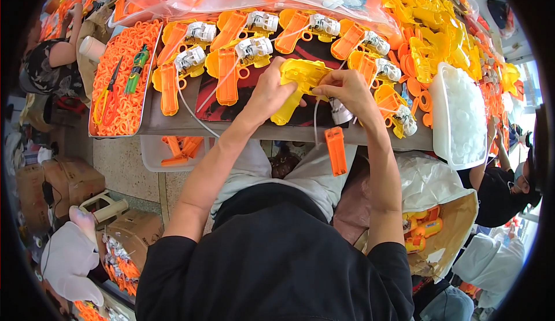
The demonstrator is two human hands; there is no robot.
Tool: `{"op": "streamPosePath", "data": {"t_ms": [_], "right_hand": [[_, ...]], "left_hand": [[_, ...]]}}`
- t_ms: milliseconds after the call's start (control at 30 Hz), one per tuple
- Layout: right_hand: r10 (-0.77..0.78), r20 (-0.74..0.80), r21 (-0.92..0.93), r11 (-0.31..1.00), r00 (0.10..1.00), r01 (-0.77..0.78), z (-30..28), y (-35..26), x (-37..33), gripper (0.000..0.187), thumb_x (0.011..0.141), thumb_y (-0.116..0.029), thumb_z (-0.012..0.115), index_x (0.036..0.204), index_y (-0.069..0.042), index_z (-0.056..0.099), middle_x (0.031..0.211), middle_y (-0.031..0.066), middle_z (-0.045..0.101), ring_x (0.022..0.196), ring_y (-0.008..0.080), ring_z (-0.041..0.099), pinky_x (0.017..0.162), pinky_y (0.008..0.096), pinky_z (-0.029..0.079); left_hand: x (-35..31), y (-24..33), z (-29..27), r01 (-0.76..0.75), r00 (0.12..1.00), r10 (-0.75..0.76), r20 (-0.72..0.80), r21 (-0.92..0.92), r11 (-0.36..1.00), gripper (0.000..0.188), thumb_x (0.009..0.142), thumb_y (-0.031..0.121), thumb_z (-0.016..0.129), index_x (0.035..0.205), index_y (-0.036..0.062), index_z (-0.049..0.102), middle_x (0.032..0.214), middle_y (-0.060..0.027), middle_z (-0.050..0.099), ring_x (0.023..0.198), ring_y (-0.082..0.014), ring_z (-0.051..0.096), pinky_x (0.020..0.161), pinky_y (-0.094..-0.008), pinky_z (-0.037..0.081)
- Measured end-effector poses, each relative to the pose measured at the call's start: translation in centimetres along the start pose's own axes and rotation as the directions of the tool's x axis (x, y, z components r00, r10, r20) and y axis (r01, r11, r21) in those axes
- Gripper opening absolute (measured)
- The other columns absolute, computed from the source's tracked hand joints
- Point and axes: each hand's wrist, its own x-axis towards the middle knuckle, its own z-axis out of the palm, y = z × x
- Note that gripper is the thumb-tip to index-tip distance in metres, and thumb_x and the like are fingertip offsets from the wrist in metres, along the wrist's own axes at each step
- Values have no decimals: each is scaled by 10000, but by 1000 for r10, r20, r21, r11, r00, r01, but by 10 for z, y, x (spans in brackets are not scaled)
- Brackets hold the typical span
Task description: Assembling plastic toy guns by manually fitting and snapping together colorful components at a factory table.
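My left hand [272, 94] is closed around a yellow plastic toy-gun shell half [296, 87], hollow side up, held above the table's front edge. My right hand [350, 92] has thumb and fingers pinched together at the shell's right end; what sits between the fingertips is hidden. A pale tube [315, 121] hangs down beside that hand. Close by it dangles an orange rectangular piece [335, 152], over my lap. Below my right fingers a silvery-white cylindrical mechanism [340, 113] shows in part.
Partly assembled orange-and-yellow toy guns [228, 81] with white mechanisms stand in rows ahead. An orange-ring tray [124, 84] at left holds scissors [110, 95] and green-handled cutters [137, 69]. Yellow shells [445, 29] pile at far right, beside a white tub [444, 107] of translucent parts.
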Motion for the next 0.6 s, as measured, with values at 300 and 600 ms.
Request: {"op": "streamPosePath", "data": {"t_ms": [300, 600], "right_hand": [[153, -25, -266, 952, 988, -154, 8, -8, 12, 334, 829, -310, 833, 817, 5, 722, 714, 91, 704, 604, 152, 614, 597, 330, 480], [184, -318, -240, 933, 930, -266, 61, -18, -156, 353, 893, -322, 787, 1012, -32, 624, 836, 124, 684, 794, 315, 671, 715, 414, 524]], "left_hand": [[-15, -4, 33, -258, 532, 846, -18, 949, 182, 139, 926, 118, 669, 1054, 97, 619, 895, -80, 661, 940, -259, 622, 986, -388, 376], [4, -17, 20, -282, 727, 686, -23, 901, 329, 126, 926, 238, 708, 921, 123, 657, 851, -3, 685, 824, -210, 640, 819, -391, 370]]}}
